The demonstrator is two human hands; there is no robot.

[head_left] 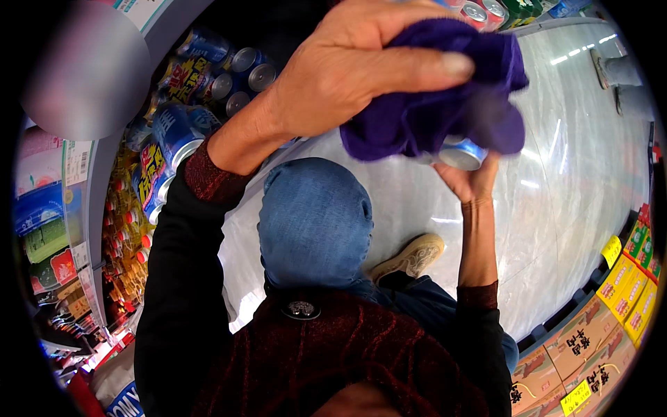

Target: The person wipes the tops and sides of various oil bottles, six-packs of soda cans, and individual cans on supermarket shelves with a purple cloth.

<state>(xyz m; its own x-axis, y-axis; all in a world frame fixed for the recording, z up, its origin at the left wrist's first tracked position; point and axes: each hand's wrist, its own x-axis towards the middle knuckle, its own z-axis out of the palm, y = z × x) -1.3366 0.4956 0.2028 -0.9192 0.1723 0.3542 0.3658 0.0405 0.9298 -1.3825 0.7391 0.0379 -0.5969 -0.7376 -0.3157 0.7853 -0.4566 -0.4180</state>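
Observation:
A dark purple cloth (445, 97) is bunched in my left hand (340, 69), its thumb pressed on top and its other fingers mostly hidden behind the fabric. Below the cloth's lower edge my right hand (472, 182) is closed round a blue and silver can (463, 153). Only the can's silver end and a strip of its side show; the cloth hides the rest. On the left, packs of blue cans (174, 135) lie stacked on a low shelf, several with their silver ends toward me.
Orange bottles with red caps (125, 243) fill the shelf nearer me on the left. More cans (483, 14) stand at the far top. Cartons (577, 340) and yellow boxes (622, 288) line the right. Another person's feet (604, 73) are on the pale floor (556, 187).

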